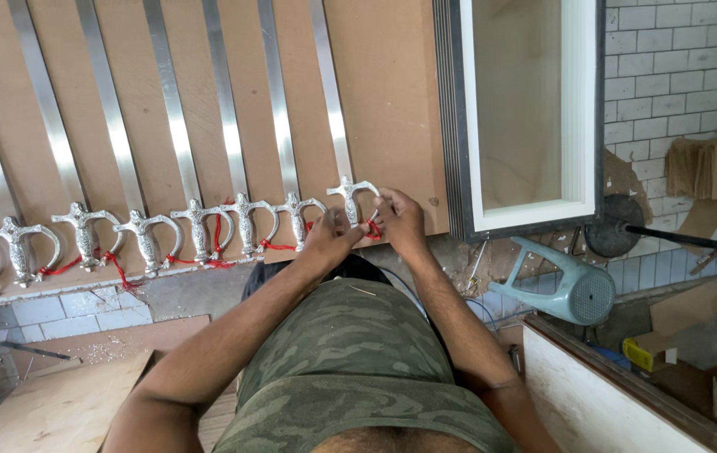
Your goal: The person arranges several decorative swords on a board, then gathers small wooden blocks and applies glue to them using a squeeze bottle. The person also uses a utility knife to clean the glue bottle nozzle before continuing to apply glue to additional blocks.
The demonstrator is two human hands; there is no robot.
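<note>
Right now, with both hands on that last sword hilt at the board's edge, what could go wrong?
1. The rightmost sword hilt sits near the brown board's lower edge; a tug from the left hand or right hand might slide it off.
2. The red cord at the fingers could snag or slip loose.
3. The neighbouring hilt lies close and could get knocked.

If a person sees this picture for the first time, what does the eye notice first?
First, the row of silver swords lying on a brown board, their ornate hilts tied with red cords. Then the left hand and right hand, together at the rightmost hilt. A pale green stool lies tipped at right.
</note>
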